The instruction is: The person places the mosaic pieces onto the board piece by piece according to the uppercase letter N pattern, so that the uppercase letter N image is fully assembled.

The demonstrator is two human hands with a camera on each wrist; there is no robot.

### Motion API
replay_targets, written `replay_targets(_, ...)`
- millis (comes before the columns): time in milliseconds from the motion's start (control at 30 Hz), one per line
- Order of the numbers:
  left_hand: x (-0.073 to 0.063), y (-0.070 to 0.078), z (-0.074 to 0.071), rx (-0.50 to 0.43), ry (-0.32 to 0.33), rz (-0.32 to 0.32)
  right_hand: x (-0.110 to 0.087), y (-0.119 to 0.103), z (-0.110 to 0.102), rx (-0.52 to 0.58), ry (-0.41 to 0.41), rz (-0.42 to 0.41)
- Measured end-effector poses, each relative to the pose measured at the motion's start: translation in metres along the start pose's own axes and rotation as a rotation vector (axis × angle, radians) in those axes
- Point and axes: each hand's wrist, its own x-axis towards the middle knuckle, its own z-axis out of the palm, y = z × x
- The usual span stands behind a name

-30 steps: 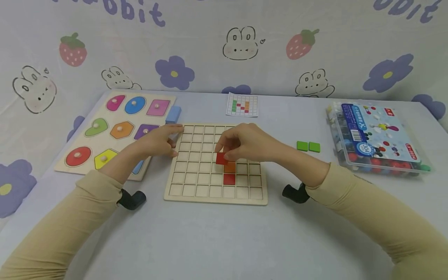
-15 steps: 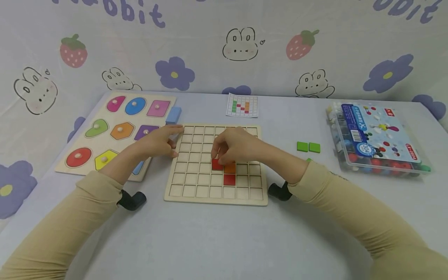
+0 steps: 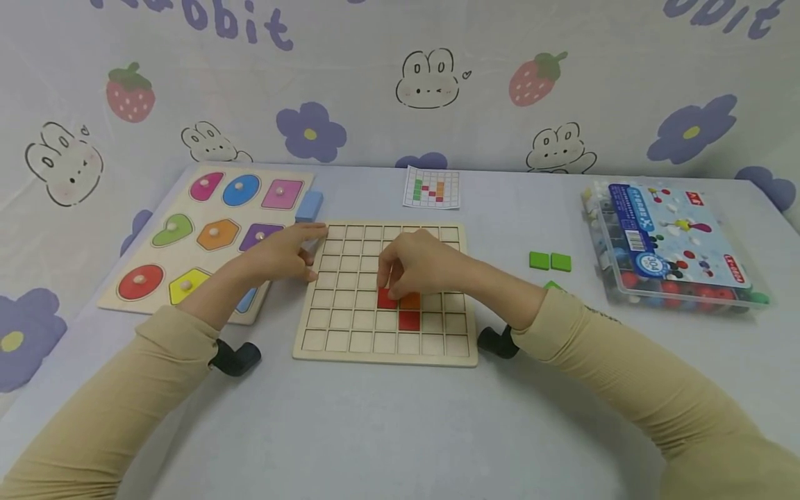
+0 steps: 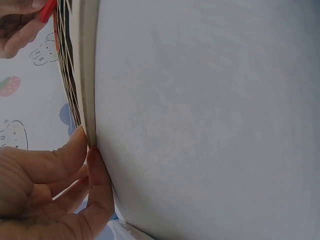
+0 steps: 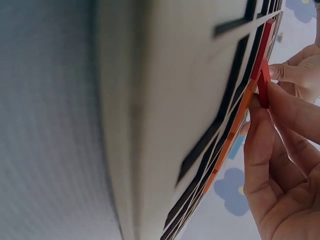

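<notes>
My right hand [image 3: 420, 264] pinches a red square tile [image 3: 386, 300] between thumb and fingers over the wooden grid board [image 3: 350, 340]. In the right wrist view this held tile [image 5: 264, 87] is tilted, one edge down at the board. An orange tile [image 3: 410, 301] lies in the cell to its right, partly under the hand, and another red tile [image 3: 409, 320] lies one row nearer. My left hand [image 3: 280, 253] rests at the board's left edge, fingertips touching it, index finger and thumb spread apart. The cells behind my right hand are hidden.
Two green tiles [image 3: 550, 261] lie right of the board, with another green piece [image 3: 553, 285] partly behind my sleeve. A pattern card [image 3: 432, 187] lies at the back. The knobbed shape puzzle [image 3: 215, 201] and a blue block [image 3: 309, 206] are left; a clear parts box [image 3: 678, 239] is right.
My right hand has moved left and down with the red tile, bringing it to the cell left of the orange tile. Half a second ago it was nearly there. My left hand has stayed put.
</notes>
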Motion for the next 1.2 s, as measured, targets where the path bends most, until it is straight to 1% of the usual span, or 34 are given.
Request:
replay_targets(200, 0.001, -0.001, 0.0, -0.001, -0.002, 0.002, 0.001, 0.0, 0.002, -0.015, 0.012, -0.015)
replay_targets(467, 0.002, -0.004, 0.001, 0.004, 0.002, -0.002, 0.004, -0.001, 0.003, -0.084, 0.004, -0.016)
replay_targets(700, 0.003, -0.005, 0.002, 0.006, 0.006, 0.014, 0.005, -0.001, 0.004, -0.093, -0.002, -0.001)
replay_targets(800, 0.003, -0.005, 0.002, 0.002, 0.005, 0.013, 0.004, -0.001, 0.002, -0.098, 0.002, -0.018)
replay_targets(967, 0.003, -0.004, 0.001, 0.005, 0.004, 0.011, -0.001, -0.005, -0.01, -0.106, 0.032, -0.061)
replay_targets(1100, 0.002, -0.003, 0.001, 0.012, 0.007, 0.007, -0.011, -0.005, -0.024, -0.097, 0.051, -0.06)
replay_targets(1200, 0.001, -0.002, 0.001, 0.01, 0.005, 0.008, -0.022, -0.004, -0.034, -0.092, 0.065, -0.05)
